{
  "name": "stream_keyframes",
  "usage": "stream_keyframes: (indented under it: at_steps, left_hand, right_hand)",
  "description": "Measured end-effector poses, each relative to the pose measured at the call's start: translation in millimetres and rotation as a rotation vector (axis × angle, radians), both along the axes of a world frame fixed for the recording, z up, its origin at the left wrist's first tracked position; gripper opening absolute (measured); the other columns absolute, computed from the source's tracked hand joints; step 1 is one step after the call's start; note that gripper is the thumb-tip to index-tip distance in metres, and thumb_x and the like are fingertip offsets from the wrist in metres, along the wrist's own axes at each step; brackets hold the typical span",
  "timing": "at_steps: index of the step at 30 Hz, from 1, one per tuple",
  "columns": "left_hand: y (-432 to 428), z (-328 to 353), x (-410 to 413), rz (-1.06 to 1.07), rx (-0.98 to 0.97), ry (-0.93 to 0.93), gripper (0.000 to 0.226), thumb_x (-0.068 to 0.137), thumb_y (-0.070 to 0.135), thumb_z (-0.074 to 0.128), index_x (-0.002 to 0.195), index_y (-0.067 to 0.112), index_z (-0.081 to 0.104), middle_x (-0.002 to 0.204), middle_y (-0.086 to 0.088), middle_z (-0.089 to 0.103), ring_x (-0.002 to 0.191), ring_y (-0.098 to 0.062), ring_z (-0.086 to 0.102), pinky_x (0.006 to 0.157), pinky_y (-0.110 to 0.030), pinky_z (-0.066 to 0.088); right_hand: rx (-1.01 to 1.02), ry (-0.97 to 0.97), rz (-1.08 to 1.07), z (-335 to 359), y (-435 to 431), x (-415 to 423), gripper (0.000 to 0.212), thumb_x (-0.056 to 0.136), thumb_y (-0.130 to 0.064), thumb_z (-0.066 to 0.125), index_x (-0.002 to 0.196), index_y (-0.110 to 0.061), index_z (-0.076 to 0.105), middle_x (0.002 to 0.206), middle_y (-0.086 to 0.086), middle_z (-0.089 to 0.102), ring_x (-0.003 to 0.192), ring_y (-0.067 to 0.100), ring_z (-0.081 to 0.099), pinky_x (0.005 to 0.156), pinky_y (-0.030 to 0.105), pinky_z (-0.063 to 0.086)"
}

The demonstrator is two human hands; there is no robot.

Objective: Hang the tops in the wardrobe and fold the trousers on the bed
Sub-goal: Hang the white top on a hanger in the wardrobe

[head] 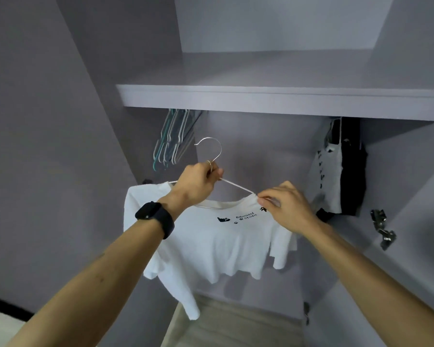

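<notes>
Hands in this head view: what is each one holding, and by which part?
Left hand grips the hanger at the base of its hook. Right hand pinches the white T-shirt at the collar, on the hanger's right arm.

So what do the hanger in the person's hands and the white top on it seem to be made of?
Hanger: thin wire; the hook looks like bare shiny metal, while the arm near the right hand looks white, possibly coated. White top: soft matte fabric, likely cotton jersey, since it drapes and ripples at the hem, with a small black print. The left hand holds the hanger's neck.
</notes>
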State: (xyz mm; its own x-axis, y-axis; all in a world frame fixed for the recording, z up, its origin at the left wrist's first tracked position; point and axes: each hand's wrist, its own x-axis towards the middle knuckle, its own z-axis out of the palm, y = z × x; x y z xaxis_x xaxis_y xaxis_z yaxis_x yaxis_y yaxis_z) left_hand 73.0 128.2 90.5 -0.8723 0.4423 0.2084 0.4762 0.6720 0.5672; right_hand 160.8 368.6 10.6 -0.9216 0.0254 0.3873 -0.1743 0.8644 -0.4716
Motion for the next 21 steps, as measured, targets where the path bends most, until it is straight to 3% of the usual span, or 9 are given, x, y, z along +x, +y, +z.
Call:
stream_keyframes:
  at_steps: [2,4,7,9,12,14,16,21]
  left_hand:
    - [1,-8,-7,-0.038,-0.005,-0.009,0.025,0.104,0.032,0.053,0.091,0.014,0.064,0.074,0.001,0.062,0.074,-0.028,0.056,0.070,-0.034,0.044]
    - [1,-13,-14,-0.069,0.010,-0.021,0.028,0.104,0.034,0.052,0.094,0.010,0.064,0.080,-0.005,0.067,0.081,-0.033,0.060,0.076,-0.038,0.049]
    - [2,-22,-22,-0.135,0.027,-0.049,0.031,0.104,0.037,0.051,0.097,0.010,0.063,0.079,-0.006,0.067,0.081,-0.033,0.060,0.075,-0.038,0.049]
    - [2,-30,-24,-0.188,0.046,-0.099,0.030,0.104,0.036,0.051,0.095,0.011,0.064,0.080,-0.006,0.067,0.081,-0.031,0.061,0.074,-0.033,0.046]
    - [1,-45,-24,-0.281,0.056,-0.159,0.031,0.104,0.035,0.053,0.091,0.009,0.064,0.081,-0.010,0.069,0.080,-0.030,0.062,0.070,-0.027,0.043]
    - [1,-53,-22,-0.322,0.058,-0.176,0.031,0.104,0.034,0.053,0.088,0.009,0.063,0.079,-0.010,0.068,0.077,-0.030,0.061,0.069,-0.027,0.043]
    - [3,-59,-21,-0.358,0.035,-0.172,0.032,0.103,0.035,0.054,0.086,0.010,0.063,0.077,-0.008,0.067,0.076,-0.029,0.061,0.070,-0.029,0.044]
    - [11,-59,-23,-0.419,-0.039,-0.147,0.033,0.103,0.038,0.051,0.087,0.012,0.062,0.080,-0.006,0.068,0.082,-0.031,0.061,0.075,-0.038,0.049]
  right_hand:
    - [-0.105,-0.035,-0.043,-3,-6,4,0.007,0.094,-0.027,0.072,0.096,-0.025,0.078,0.084,-0.013,0.074,0.093,0.019,0.050,0.084,0.035,0.048]
    - [-0.203,0.049,-0.156,-6,-16,11,0.007,0.093,-0.025,0.074,0.096,-0.026,0.079,0.082,-0.012,0.073,0.088,0.017,0.051,0.083,0.029,0.046]
    - [-0.210,0.232,-0.312,-13,-39,21,0.008,0.090,-0.020,0.077,0.096,-0.022,0.081,0.082,-0.010,0.073,0.084,0.011,0.050,0.080,0.019,0.042]
    - [-0.201,0.250,-0.333,-20,-50,27,0.013,0.085,-0.017,0.082,0.097,-0.020,0.081,0.087,-0.009,0.073,0.085,0.003,0.049,0.082,0.017,0.042]
    - [-0.205,0.118,-0.362,-27,-55,37,0.023,0.083,-0.020,0.084,0.106,-0.021,0.079,0.098,-0.010,0.068,0.092,0.003,0.052,0.089,0.014,0.038]
    - [-0.094,0.059,-0.336,-28,-56,45,0.011,0.087,-0.018,0.079,0.098,-0.018,0.079,0.087,-0.008,0.068,0.082,0.014,0.054,0.084,0.022,0.041]
    - [0.032,-0.004,-0.294,-25,-58,53,0.004,0.090,-0.016,0.077,0.092,-0.012,0.078,0.074,-0.006,0.065,0.073,0.019,0.050,0.077,0.034,0.046]
    - [0.052,-0.178,-0.334,-12,-66,65,0.012,0.096,-0.020,0.068,0.099,-0.009,0.071,0.083,0.006,0.070,0.082,0.027,0.062,0.074,0.033,0.044]
